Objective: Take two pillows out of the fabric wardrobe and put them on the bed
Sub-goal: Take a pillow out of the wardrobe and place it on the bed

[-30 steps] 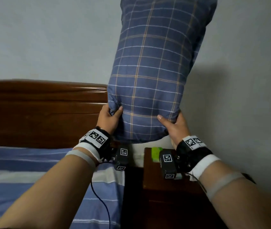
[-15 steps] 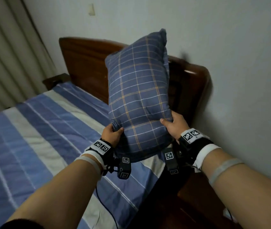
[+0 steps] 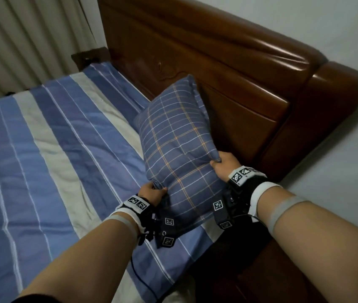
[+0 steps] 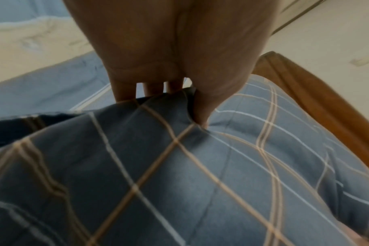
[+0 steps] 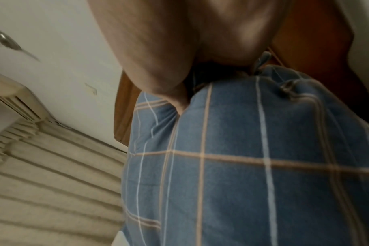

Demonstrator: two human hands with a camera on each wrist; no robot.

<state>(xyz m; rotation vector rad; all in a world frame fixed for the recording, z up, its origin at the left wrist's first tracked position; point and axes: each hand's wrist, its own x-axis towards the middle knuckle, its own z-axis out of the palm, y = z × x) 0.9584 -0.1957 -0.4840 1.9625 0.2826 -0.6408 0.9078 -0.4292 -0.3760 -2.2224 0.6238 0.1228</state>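
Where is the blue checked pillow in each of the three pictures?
Head view: the pillow is in the middle, tilted against the headboard, with the left hand and right hand gripping its near corners.
Left wrist view: the pillow fills the lower half, under the left hand.
Right wrist view: the pillow fills the lower right, under the right hand.
Shared landmark: the brown wooden headboard, seen in all three views.

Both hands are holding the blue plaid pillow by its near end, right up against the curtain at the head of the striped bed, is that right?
Not the curtain. In the head view both hands, left hand and right hand, hold the blue plaid pillow against the brown headboard.
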